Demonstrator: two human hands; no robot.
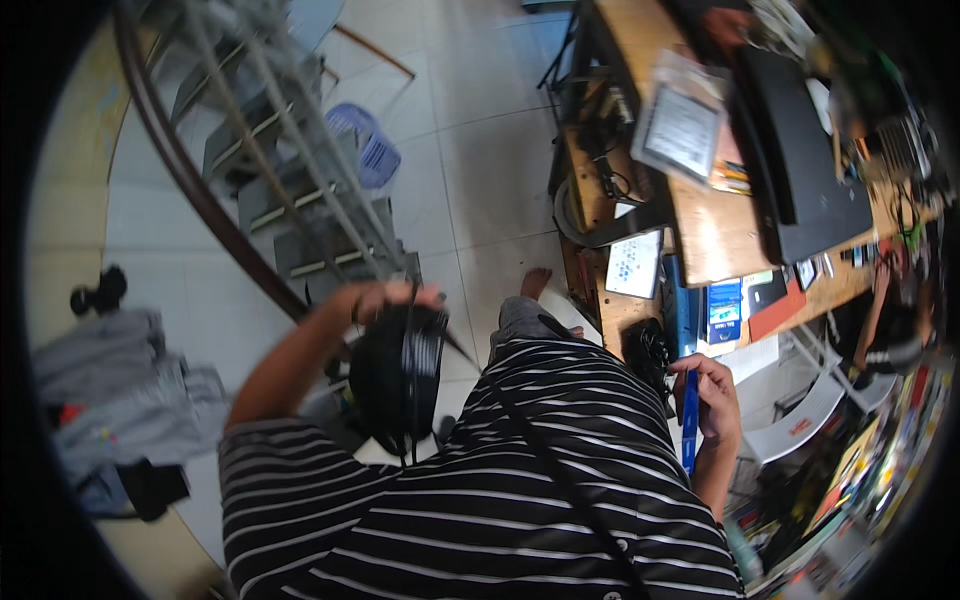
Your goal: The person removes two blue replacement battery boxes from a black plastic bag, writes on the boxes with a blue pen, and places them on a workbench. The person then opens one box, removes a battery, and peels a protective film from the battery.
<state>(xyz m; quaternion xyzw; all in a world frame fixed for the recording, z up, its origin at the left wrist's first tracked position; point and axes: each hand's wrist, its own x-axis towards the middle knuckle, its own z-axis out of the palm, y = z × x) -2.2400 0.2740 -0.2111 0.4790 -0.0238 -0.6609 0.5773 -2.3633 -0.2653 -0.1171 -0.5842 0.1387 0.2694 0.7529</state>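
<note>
Pouch (692, 72) holds printed sheet (681, 132); right grip (714, 395) closed around blue strip (690, 420); left grip (396, 297) blurred, hold unclear

The slim strip (690, 420) was bright blue, the shirt (500, 490) black with white stripes. The basket (379, 160) looked lavender, the handrail (187, 177) dark brown, the clothes (120, 385) grey, the floor (435, 215) pale, the tabletop (712, 235) brown.

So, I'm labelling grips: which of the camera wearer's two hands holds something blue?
The right hand, out by the wearer's side, holds a long blue strip. The left hand is instead at the top of a black corded item.
</note>
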